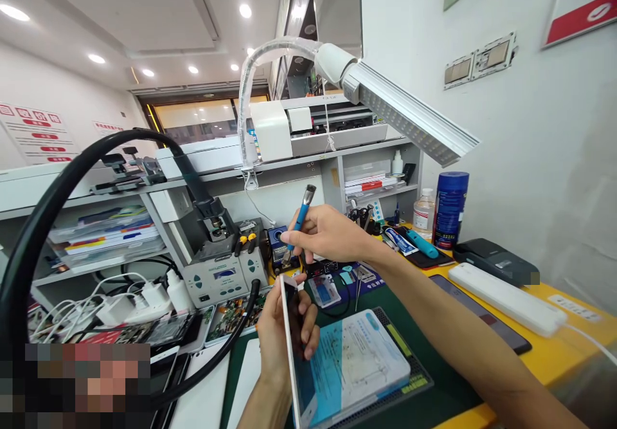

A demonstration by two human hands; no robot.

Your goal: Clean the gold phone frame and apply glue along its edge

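Observation:
Pinched between the fingers of my right hand [321, 235] is a blue-handled brush [302, 215], slanted, with its bristle end pointing down near the top edge of a tablet. My left hand [277, 332] grips that white-edged tablet [290, 345], which stands almost edge-on to the camera, with my fingers curled against its dark face. Beneath and to the right of the tablet lies a blue and white box [359, 358] on a dark tray over the green mat.
A grey soldering station [224, 278] and a tray of circuit boards [234, 316] are at the left. A black hose [43, 204] arches over the left side. At the right are a white power strip [506, 297], a black case [496, 260] and a blue can [450, 210]. A lamp [409, 107] hangs overhead.

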